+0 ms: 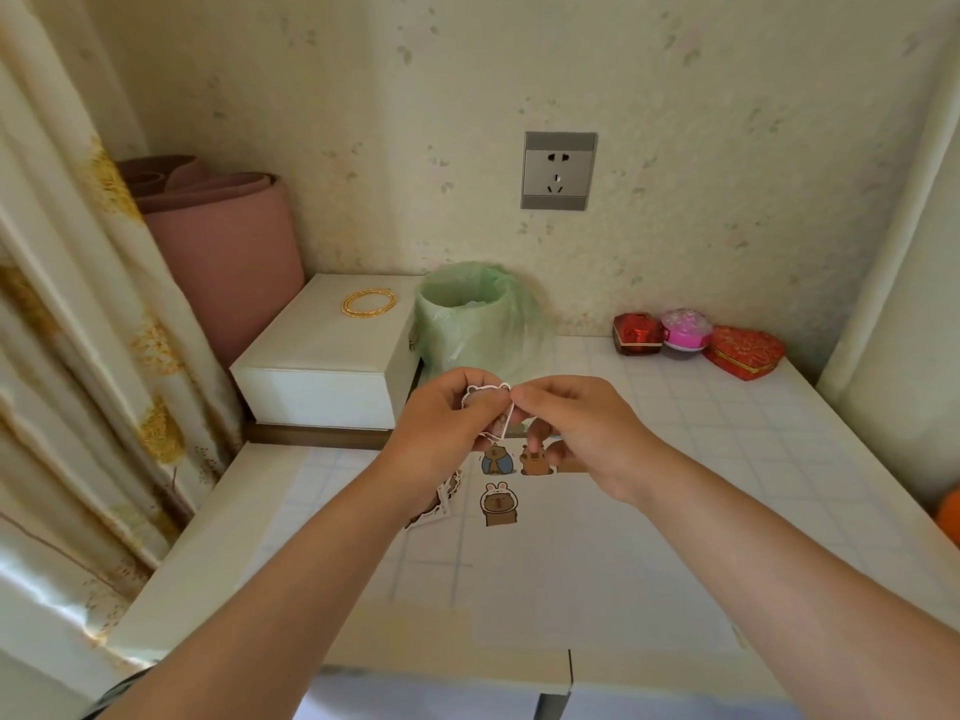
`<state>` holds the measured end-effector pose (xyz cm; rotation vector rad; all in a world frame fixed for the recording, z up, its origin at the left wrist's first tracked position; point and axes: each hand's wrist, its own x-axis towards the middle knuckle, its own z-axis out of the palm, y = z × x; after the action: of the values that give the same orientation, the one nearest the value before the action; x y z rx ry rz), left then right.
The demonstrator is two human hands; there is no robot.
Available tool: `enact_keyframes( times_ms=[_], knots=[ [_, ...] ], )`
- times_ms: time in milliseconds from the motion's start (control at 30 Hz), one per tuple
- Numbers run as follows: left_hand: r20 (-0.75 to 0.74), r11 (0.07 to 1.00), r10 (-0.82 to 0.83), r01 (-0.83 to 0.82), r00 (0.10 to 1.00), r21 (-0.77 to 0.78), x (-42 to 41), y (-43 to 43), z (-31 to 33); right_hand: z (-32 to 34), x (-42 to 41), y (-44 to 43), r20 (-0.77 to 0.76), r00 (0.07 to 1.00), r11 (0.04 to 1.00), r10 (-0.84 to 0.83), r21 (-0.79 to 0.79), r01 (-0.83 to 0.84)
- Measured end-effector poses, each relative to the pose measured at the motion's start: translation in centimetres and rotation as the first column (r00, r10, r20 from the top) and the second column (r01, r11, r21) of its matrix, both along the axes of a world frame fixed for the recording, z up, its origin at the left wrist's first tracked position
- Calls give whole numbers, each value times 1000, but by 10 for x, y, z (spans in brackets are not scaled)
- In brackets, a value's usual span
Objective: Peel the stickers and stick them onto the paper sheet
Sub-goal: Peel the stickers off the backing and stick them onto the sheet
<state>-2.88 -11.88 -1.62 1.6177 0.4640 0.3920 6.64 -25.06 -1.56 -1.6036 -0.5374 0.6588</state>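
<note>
Above the table, my left hand and my right hand meet, both pinching one small white-edged sticker between fingertips. Its backing hangs down between the hands. Beneath them lies the white paper sheet on the table. Three capybara stickers are stuck on it: a blue one, a brown one and one with a bunny hood. A small pile of loose stickers lies at the sheet's left edge, partly hidden by my left forearm.
A bin lined with a green bag stands just behind my hands. A white box with gold bangles sits to the left, a pink rolled mat behind it. Red and pink gift boxes stand at the back right. Curtain on the left.
</note>
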Motion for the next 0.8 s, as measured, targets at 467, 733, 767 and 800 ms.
enact_keyframes(
  times_ms=[467,733,767,800],
  knots=[
    [0,997,77,-77,997,-10,-2,2,-1,0,-9,5,81,996,1000,-26,12,25],
    [-8,998,58,-58,998,-1,-2,3,-1,-1,-6,5,95,995,999,-36,-12,38],
    [-9,998,59,-59,998,1,-2,3,-1,-1,-6,5,102,994,999,-41,-15,42],
    [-10,998,60,-60,998,5,-2,4,-1,-2,-6,6,113,993,999,-45,-17,48]
  ],
)
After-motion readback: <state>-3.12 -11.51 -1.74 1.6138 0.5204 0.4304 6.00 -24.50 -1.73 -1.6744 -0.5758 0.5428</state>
